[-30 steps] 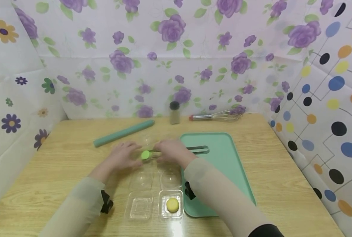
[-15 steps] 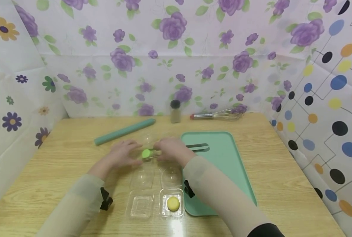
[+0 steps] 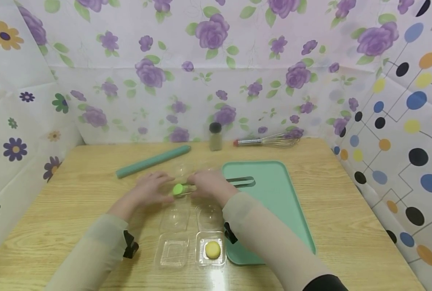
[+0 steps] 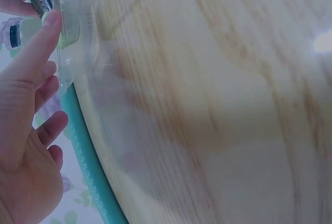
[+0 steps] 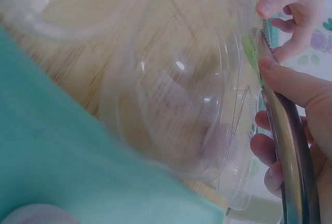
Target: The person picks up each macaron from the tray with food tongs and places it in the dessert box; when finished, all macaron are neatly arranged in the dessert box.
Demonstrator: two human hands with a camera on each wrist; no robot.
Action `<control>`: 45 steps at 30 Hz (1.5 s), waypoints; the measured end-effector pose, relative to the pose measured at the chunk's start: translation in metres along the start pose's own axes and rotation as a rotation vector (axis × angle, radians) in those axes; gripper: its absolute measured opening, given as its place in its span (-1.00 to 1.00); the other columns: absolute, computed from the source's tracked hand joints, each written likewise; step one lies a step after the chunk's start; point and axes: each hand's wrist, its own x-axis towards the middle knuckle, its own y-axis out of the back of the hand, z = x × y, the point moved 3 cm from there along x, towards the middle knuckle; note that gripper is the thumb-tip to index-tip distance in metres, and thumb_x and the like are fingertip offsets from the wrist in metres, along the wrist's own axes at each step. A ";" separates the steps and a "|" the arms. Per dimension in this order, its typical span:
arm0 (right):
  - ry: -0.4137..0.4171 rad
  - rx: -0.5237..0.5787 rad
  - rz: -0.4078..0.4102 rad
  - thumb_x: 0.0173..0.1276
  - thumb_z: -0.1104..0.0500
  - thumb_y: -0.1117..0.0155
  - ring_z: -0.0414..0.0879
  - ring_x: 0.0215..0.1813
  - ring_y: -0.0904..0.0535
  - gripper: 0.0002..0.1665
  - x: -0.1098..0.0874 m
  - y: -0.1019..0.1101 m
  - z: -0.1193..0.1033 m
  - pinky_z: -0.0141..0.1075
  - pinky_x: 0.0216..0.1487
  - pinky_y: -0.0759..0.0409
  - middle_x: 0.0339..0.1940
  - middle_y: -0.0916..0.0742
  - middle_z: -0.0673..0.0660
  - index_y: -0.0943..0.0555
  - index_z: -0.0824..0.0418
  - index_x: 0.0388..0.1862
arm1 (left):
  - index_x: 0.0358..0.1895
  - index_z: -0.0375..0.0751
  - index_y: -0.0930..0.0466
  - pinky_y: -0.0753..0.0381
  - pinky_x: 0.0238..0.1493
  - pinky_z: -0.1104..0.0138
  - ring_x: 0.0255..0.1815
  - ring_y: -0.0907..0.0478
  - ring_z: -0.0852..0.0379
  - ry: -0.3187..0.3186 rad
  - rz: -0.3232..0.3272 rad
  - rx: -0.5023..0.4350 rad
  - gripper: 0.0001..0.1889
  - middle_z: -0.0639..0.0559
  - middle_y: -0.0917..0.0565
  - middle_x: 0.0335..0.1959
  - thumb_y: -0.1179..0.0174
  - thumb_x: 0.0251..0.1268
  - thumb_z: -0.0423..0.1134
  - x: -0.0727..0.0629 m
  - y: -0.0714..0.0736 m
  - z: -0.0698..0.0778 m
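Note:
My right hand [image 3: 210,186] grips metal tongs [image 3: 243,181], whose loop end reaches over the tray. Between the tong tips, or right at them, is a round green macaron [image 3: 178,189]. It is above or in a clear plastic box in the back row; which, I cannot tell. My left hand [image 3: 147,190] stands just left of the macaron with thumb and fingers apart. In the left wrist view its thumb [image 4: 44,37] is close to the tong tips and the clear plastic [image 4: 75,60]; contact is unclear. A yellow macaron [image 3: 212,249] sits in the front right clear box [image 3: 198,258].
A green tray [image 3: 274,218] lies to the right, with a pale round thing [image 5: 39,216] on it. Another clear box [image 3: 172,254] and domed clear lids [image 3: 175,218] stand before me. Behind are a teal rolling pin [image 3: 152,161], a black-capped jar [image 3: 215,139] and a whisk [image 3: 267,140].
My right hand and the tongs have shifted very slightly left, and the macaron with them. My left hand has stayed nearly still.

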 end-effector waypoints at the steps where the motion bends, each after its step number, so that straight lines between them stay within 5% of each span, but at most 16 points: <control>1: -0.004 -0.001 -0.002 0.19 -0.03 -0.33 -0.05 0.00 -0.56 -0.59 0.000 0.000 0.000 -0.07 0.02 -0.49 -0.02 -0.66 -0.03 -0.58 -0.06 0.04 | 0.28 -0.20 -0.37 -0.08 0.22 -0.22 0.22 -0.28 -0.27 0.000 0.000 -0.002 -0.22 -0.25 -0.36 0.26 -0.36 -0.02 0.10 0.000 0.000 0.000; 26: 0.027 0.031 0.001 0.24 -0.13 -0.28 -0.06 0.15 -0.48 -0.37 -0.014 0.004 0.016 -0.15 0.13 -0.46 0.18 -0.56 0.01 -0.43 -0.06 0.29 | 0.27 -0.26 -0.38 -0.07 0.23 -0.22 0.21 -0.28 -0.27 -0.002 0.003 -0.013 -0.22 -0.28 -0.37 0.24 -0.39 -0.03 0.04 -0.001 0.003 0.006; 35: 0.035 0.161 0.025 0.29 -0.18 -0.19 -0.06 0.27 -0.39 -0.35 -0.042 0.009 0.046 -0.13 0.20 -0.39 0.29 -0.48 0.00 -0.38 -0.06 0.34 | 0.27 -0.29 -0.37 -0.09 0.22 -0.21 0.21 -0.29 -0.27 0.000 0.009 -0.005 -0.22 -0.30 -0.37 0.23 -0.38 -0.02 0.03 -0.002 0.005 0.008; 45: 0.022 0.172 0.075 0.24 -0.11 -0.29 -0.12 0.01 -0.53 -0.38 -0.088 0.001 0.086 -0.20 -0.01 -0.51 0.07 -0.61 0.01 -0.46 0.00 0.27 | 0.34 -0.32 -0.26 0.01 0.26 -0.24 0.27 -0.20 -0.33 0.012 0.008 -0.015 -0.15 -0.38 -0.29 0.29 -0.36 0.01 0.04 -0.004 0.008 0.010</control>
